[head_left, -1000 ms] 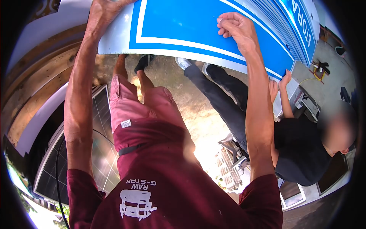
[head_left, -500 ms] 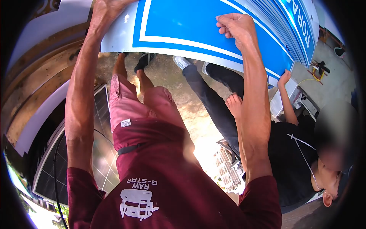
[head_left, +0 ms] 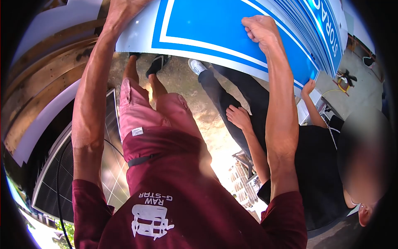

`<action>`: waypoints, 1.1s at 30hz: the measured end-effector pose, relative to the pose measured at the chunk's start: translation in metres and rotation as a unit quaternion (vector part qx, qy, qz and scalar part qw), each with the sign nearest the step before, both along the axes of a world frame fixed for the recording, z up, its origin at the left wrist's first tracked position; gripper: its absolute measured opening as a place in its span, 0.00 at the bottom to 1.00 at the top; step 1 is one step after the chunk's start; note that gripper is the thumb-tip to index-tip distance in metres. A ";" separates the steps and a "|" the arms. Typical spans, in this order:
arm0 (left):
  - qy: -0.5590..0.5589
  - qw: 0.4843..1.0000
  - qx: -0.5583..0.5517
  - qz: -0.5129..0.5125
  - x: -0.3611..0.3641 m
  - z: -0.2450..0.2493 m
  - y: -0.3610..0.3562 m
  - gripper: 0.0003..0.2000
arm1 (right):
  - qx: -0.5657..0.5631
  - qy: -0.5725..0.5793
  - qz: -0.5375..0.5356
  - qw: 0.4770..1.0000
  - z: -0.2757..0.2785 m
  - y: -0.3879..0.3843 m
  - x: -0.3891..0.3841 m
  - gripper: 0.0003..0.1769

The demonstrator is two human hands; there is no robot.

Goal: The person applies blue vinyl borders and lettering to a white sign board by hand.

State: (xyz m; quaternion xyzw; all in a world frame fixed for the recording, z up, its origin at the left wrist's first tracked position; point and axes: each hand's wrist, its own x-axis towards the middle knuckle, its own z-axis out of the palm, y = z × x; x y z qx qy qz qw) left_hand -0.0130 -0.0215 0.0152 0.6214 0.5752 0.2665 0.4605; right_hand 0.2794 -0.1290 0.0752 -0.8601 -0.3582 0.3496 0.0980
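Observation:
A large blue sign panel (head_left: 207, 25) with a white border line spans the top of the view and bends slightly. My left hand (head_left: 124, 10) is at its left end, and the fingers run out of the frame at the top. Over the blue face is my right hand (head_left: 262, 31), its fingers curled closed; whether anything thin is pinched in them is hidden. A co-worker's hand (head_left: 308, 88) touches the panel's lower right corner. Behind it, several more blue sheets (head_left: 327, 37) fan out, the outermost with white lettering that reads in part "STORA".
The co-worker in a black shirt (head_left: 315, 178) stands close on my right, other hand (head_left: 239, 117) near the dark trousers. A framed solar panel (head_left: 110, 166) leans low on my left, beside wooden planks (head_left: 45, 79). Cables and a tool (head_left: 346, 79) lie on the floor at right.
The blue panel and both my hands have shifted slightly right. The co-worker's free hand has moved left, out from behind my right forearm, and the co-worker's head and body have shifted.

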 end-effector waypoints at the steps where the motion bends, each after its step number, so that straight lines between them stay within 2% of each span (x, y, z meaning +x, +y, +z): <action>1: 0.016 1.000 0.006 -0.002 0.000 -0.002 0.001 0.62 | -0.002 0.008 0.001 1.000 0.002 0.000 0.001 0.09; 5: 0.124 0.982 0.139 0.022 0.002 -0.017 -0.003 0.53 | -0.007 0.001 0.028 1.000 0.001 -0.004 0.007 0.11; 7: 0.202 0.949 0.242 0.024 0.014 0.008 -0.019 0.46 | 0.024 0.020 0.033 0.999 0.001 -0.011 0.008 0.11; 10: 0.173 0.922 0.311 -0.149 0.023 0.035 -0.042 0.35 | 0.050 0.090 0.007 0.995 0.000 -0.020 0.015 0.15; 12: 0.139 0.909 0.325 -0.219 0.036 0.029 -0.059 0.30 | 0.076 0.130 -0.025 0.988 -0.002 -0.023 0.018 0.19; 13: 0.135 0.907 0.324 -0.233 0.042 0.026 -0.068 0.29 | 0.071 0.102 -0.025 0.992 0.000 -0.022 0.014 0.20; 19: 0.115 0.916 0.308 -0.229 0.055 0.018 -0.088 0.30 | 0.066 -0.074 0.010 0.995 -0.011 -0.024 -0.004 0.23; 25: 0.116 0.918 0.306 -0.226 0.057 0.021 -0.087 0.30 | 0.065 -0.030 0.013 0.997 -0.021 -0.024 0.007 0.18; 28: 0.117 0.918 0.299 -0.231 0.055 0.022 -0.088 0.30 | 0.032 0.023 -0.005 0.999 -0.007 -0.022 0.006 0.16; 31: 0.123 0.919 0.296 -0.232 0.055 0.024 -0.087 0.30 | 0.021 0.009 0.003 1.000 0.001 -0.020 0.004 0.15; 33: 0.124 0.920 0.289 -0.235 0.054 0.024 -0.086 0.31 | 0.030 -0.005 0.049 0.998 -0.005 -0.021 0.013 0.16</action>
